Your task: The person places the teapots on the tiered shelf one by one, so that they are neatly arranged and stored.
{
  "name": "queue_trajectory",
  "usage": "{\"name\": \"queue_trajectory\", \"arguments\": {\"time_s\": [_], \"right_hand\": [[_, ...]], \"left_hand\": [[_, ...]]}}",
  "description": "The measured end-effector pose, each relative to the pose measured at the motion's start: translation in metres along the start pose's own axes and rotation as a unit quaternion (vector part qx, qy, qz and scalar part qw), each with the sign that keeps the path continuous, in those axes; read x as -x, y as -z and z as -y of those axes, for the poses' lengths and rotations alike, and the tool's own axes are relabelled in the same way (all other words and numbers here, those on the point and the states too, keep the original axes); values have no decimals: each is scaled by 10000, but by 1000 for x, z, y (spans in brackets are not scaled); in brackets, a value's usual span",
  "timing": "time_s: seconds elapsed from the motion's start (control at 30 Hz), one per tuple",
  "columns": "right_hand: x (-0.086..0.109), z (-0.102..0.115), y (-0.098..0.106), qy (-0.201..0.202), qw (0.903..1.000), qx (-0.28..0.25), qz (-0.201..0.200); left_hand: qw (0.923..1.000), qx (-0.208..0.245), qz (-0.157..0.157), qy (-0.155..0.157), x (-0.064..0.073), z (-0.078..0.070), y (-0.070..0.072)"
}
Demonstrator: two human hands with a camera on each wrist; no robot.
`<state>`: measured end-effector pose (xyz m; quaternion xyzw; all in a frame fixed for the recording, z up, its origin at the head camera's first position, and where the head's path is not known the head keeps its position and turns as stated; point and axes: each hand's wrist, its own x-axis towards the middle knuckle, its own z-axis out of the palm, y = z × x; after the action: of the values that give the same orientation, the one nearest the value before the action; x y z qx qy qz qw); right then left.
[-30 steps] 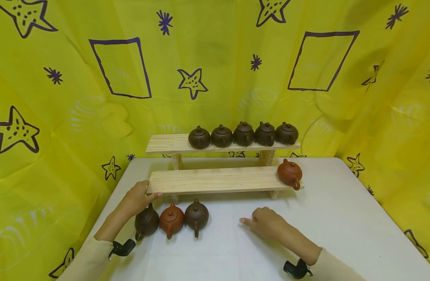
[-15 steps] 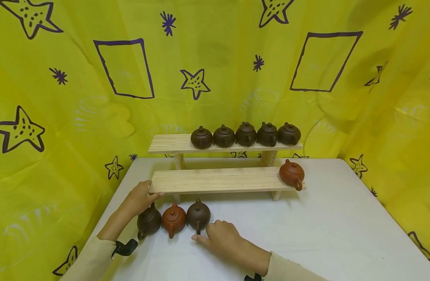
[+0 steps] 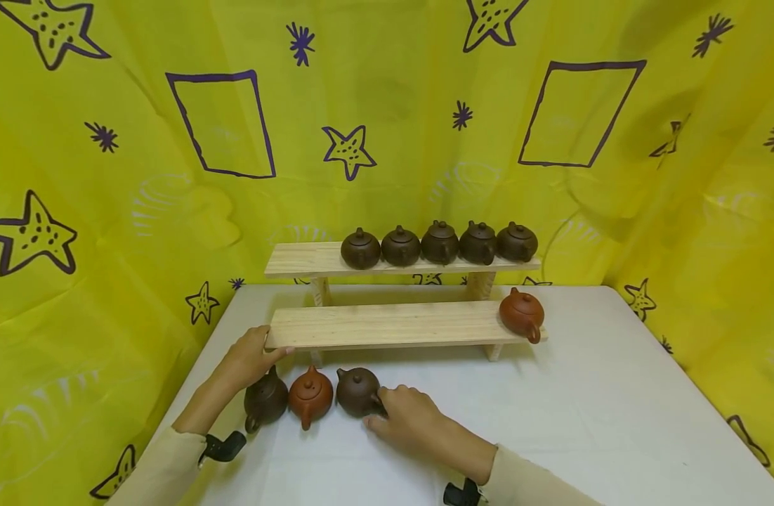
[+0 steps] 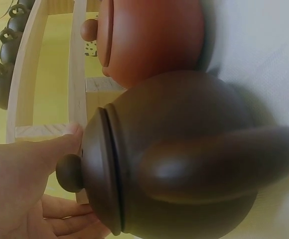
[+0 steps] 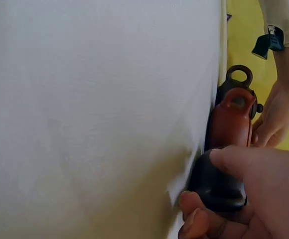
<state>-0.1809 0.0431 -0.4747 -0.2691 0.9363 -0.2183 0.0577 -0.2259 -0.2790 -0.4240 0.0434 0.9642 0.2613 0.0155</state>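
My right hand (image 3: 414,424) holds a dark brown teapot (image 3: 358,391) by its handle, at the right end of a short row on the table. The teapot's spout points to the back left. Beside it stand a reddish-brown teapot (image 3: 310,397) and another dark teapot (image 3: 266,400). At the left end of the lower wooden shelf (image 3: 387,325), my left hand (image 3: 246,357) grips the board, thumb along its front edge. The left wrist view has the leftmost dark teapot (image 4: 184,149) close up, partly covering that hand's fingers. In the right wrist view the held teapot (image 5: 216,181) is dim.
Several dark teapots (image 3: 401,246) line the upper shelf (image 3: 305,258) from its middle to its right end. One reddish teapot (image 3: 522,313) stands at the lower shelf's right end, its handle jutting over the front edge. A yellow patterned curtain (image 3: 399,84) surrounds the white table (image 3: 589,393).
My right hand has come leftward from over the table and taken the right-hand dark teapot's handle. That teapot has turned, its handle swinging right and its spout left. My left hand stays put.
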Motion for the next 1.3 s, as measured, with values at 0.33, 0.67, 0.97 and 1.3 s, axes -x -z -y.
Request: {"name": "queue_trajectory", "arguments": {"time_s": [0.33, 0.67, 0.97, 1.3], "right_hand": [[-2, 1, -6, 266, 9996, 47, -81], [6, -10, -5, 678, 9972, -202, -230], [19, -25, 11, 767, 9945, -685, -206], [34, -45, 56, 621, 9892, -606, -1185]], "left_hand": [[10000, -1, 10, 44, -1, 1, -1], [10000, 68, 13, 5, -3, 3, -1], [10000, 38, 41, 42, 0, 1, 0], [10000, -20, 56, -71, -2, 1, 0]]}}
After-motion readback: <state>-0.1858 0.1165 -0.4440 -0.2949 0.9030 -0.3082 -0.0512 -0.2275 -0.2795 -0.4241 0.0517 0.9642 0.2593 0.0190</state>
